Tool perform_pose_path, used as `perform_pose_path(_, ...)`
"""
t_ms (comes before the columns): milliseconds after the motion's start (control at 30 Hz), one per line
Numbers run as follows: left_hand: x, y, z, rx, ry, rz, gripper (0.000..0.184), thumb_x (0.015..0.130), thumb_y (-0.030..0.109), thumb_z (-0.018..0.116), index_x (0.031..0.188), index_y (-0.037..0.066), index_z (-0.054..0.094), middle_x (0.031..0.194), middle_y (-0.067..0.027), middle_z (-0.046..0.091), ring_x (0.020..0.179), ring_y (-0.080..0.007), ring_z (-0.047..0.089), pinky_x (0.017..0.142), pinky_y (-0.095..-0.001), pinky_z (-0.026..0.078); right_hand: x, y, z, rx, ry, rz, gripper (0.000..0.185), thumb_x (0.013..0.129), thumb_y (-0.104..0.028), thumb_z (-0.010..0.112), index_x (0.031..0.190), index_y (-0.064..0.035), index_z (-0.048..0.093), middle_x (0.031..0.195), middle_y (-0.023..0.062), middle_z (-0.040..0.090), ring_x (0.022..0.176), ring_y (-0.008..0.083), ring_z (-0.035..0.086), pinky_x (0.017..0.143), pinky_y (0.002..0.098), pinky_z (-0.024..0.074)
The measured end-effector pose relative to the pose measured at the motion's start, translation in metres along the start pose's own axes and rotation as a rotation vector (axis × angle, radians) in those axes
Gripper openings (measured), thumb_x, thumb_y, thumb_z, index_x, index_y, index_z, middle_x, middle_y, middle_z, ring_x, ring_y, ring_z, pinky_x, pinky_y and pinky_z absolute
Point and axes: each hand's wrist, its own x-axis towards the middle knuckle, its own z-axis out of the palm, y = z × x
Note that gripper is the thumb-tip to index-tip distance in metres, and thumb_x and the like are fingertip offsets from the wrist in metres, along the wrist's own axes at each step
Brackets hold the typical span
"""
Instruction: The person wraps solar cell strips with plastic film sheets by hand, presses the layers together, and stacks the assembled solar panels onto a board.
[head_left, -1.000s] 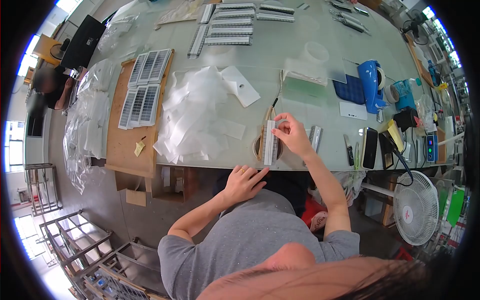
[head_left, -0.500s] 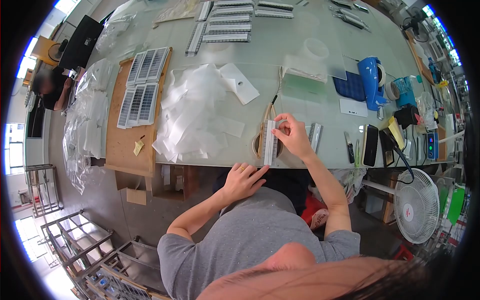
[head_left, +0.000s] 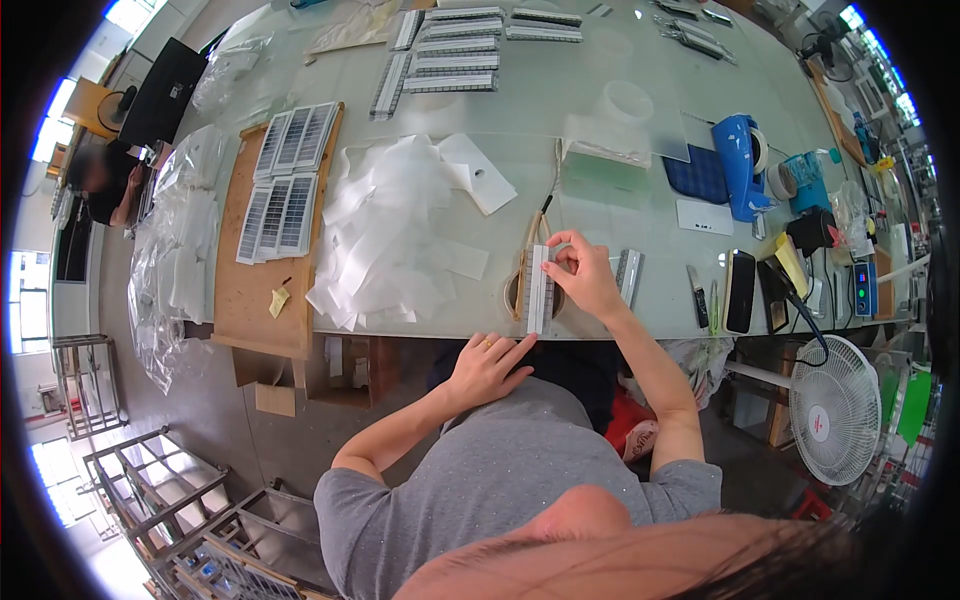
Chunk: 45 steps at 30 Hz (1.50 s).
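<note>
Right hand (head_left: 583,275) is touching the ruler (head_left: 537,300) near its top, pinch impossible to confirm; left hand (head_left: 489,367), loosely spread, is fingering its lower end. Ruler is lying at the near edge of the table (head_left: 662,305).

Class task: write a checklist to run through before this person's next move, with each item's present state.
1. Right hand at the strip's far part: ok.
2. Firmness of that grip: cannot tell.
3. Left hand near the strip's near end: ok; fingertip contact cannot be confirmed.
4. Strip's underside: cannot tell, hidden.
5. White sheets apart from both hands: ok.
6. Knife lying away from both hands: ok.
</note>
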Motion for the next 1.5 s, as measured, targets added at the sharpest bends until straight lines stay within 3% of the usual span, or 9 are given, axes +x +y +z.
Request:
perform_pose_path(233, 0.0, 0.0, -0.001, -0.015, 0.001, 0.002, 0.061, 0.077, 0.026, 0.081, 0.132, 0.006, 0.062, 0.088, -0.0037, 0.058, 0.076, -0.0201, 0.056, 0.067, -0.0353, 0.044, 0.001, 0.007, 0.003, -0.177, 0.09, -0.105, 0.03, 0.078, -0.016, 0.084, 0.1, -0.0082, 0.066, 0.08, -0.0016, 0.057, 0.06, 0.0072, 0.043, 0.058, 0.0252, 0.0357)
perform_pose_path(333, 0.001, -0.001, -0.002, -0.017, 0.007, 0.009, 0.062, 0.076, 0.025, 0.082, 0.132, 0.006, 0.062, 0.088, -0.0038, 0.058, 0.075, -0.0203, 0.056, 0.067, -0.0354, 0.044, 0.001, 0.014, 0.003, -0.202, 0.044, -0.011, 0.033, 0.077, -0.029, 0.084, 0.102, -0.0169, 0.066, 0.092, -0.0024, 0.058, 0.084, 0.0144, 0.056, 0.086, 0.0372, 0.0297)
perform_pose_path(767, -0.002, -0.002, 0.0, -0.013, -0.021, 0.009, 0.061, 0.081, 0.027, 0.078, 0.135, 0.006, 0.059, 0.087, -0.0039, 0.055, 0.077, -0.0207, 0.056, 0.068, -0.0355, 0.045, -0.001, 0.008, 0.002, -0.398, 0.097, -0.098, 0.031, 0.076, -0.032, 0.084, 0.099, -0.0169, 0.07, 0.09, -0.0016, 0.058, 0.081, 0.0151, 0.055, 0.085, 0.0358, 0.0276)
perform_pose_path(867, -0.002, -0.001, 0.001, -0.026, 0.011, 0.008, 0.062, 0.075, 0.022, 0.082, 0.133, 0.009, 0.063, 0.091, -0.0035, 0.059, 0.075, -0.0214, 0.057, 0.066, -0.0363, 0.044, -0.001, 0.007, 0.004, -0.436, 0.129, -0.161, 0.033, 0.077, -0.033, 0.084, 0.102, -0.0173, 0.068, 0.09, -0.0014, 0.058, 0.081, 0.0155, 0.056, 0.083, 0.0365, 0.0276)
perform_pose_path(967, 0.0, -0.016, -0.002, -0.023, 0.16, 0.278, 0.053, 0.075, 0.018, 0.082, 0.126, 0.011, 0.066, 0.094, -0.0032, 0.059, 0.077, -0.022, 0.057, 0.068, -0.0358, 0.047, 0.001, 0.005, 0.002, -0.393, 0.179, -0.167, 0.035, 0.078, -0.032, 0.083, 0.104, -0.018, 0.066, 0.09, -0.0022, 0.057, 0.081, 0.0157, 0.056, 0.08, 0.0377, 0.0277)
perform_pose_path(1033, 0.029, -0.039, -0.013, 0.123, 0.194, 0.238, 0.04, 0.075, 0.016, 0.081, 0.113, 0.012, 0.069, 0.103, -0.005, 0.06, 0.081, -0.0239, 0.06, 0.07, -0.0367, 0.05, 0.0, 0.003, -0.002, -0.355, 0.223, -0.16, 0.036, 0.078, -0.03, 0.083, 0.106, -0.0173, 0.065, 0.088, -0.0025, 0.057, 0.08, 0.0152, 0.056, 0.08, 0.0372, 0.0278)
perform_pose_path(1167, 0.12, -0.111, -0.026, -0.045, 0.266, -0.388, 0.036, 0.075, 0.021, 0.083, 0.104, 0.009, 0.067, 0.128, -0.0135, 0.055, 0.097, -0.0314, 0.063, 0.081, -0.0409, 0.053, -0.002, -0.005, 0.001, -0.347, 0.214, -0.172, 0.033, 0.079, -0.029, 0.082, 0.105, -0.0162, 0.065, 0.087, -0.0021, 0.056, 0.08, 0.015, 0.055, 0.079, 0.0371, 0.0281)
perform_pose_path(1367, 0.147, -0.169, -0.031, -0.039, -0.13, -0.491, 0.04, 0.075, 0.028, 0.083, 0.105, 0.006, 0.069, 0.133, -0.0178, 0.052, 0.098, -0.0311, 0.065, 0.086, -0.0381, 0.054, -0.011, 0.0, -0.006, -0.366, 0.276, -0.181, 0.033, 0.079, -0.029, 0.082, 0.105, -0.015, 0.066, 0.083, -0.0042, 0.052, 0.064, 0.0113, 0.045, 0.079, 0.0324, 0.0304)
perform_pose_path(1500, 0.144, -0.173, -0.034, -0.4, 0.018, -0.662, 0.031, 0.084, 0.025, 0.076, 0.106, 0.003, 0.072, 0.115, -0.0164, 0.066, 0.094, -0.0276, 0.07, 0.082, -0.0366, 0.056, -0.009, 0.005, -0.007, -0.332, 0.282, -0.168, 0.031, 0.08, -0.029, 0.082, 0.103, -0.0147, 0.067, 0.08, -0.0043, 0.053, 0.062, 0.0109, 0.044, 0.076, 0.0319, 0.0326)
